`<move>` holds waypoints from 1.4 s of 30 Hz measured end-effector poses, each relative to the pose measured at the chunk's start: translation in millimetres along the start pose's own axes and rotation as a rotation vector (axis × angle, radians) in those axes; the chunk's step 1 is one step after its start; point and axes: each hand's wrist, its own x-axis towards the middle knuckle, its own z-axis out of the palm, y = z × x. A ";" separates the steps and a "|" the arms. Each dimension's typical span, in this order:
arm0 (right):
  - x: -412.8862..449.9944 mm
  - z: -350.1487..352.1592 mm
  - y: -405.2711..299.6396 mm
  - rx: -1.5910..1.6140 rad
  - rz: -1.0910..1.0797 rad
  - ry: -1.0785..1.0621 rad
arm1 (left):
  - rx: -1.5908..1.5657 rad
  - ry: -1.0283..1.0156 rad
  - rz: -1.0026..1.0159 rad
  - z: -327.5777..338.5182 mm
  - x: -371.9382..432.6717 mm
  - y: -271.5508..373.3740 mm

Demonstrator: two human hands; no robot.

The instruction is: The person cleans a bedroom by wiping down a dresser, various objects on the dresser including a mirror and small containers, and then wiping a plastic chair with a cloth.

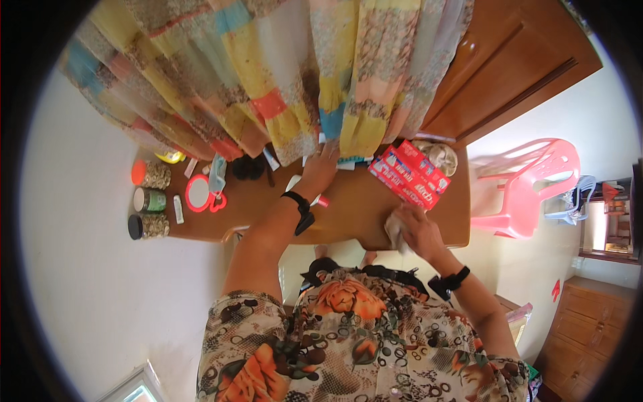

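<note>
My right hand [422, 230] is closed around a crumpled pale cloth [396, 233] at the front edge of the brown wooden table [351, 211]. My left hand [322, 170] reaches to the back of the table, its fingertips at the hem of the patchwork-patterned curtain [296, 140]. Whether those fingers hold anything cannot be made out. Partly hidden under my left wrist lies a white item with a red end [322, 202]. Just beyond my right hand are red printed cartons [409, 176], side by side.
On the left stand jars [150, 199], a red-framed mirror [198, 193], a face mask [217, 173], a small white tube [178, 209] and a black fluffy item [247, 167]. A bundled cloth [442, 157] sits at the back right. Beyond the table's right edge is a pink plastic chair [532, 191].
</note>
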 end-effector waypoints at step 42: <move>0.2 45.1 -9.5 -0.036 0.225 -0.179 | -0.327 -0.036 -0.893 -40.7 -143.1 -151.7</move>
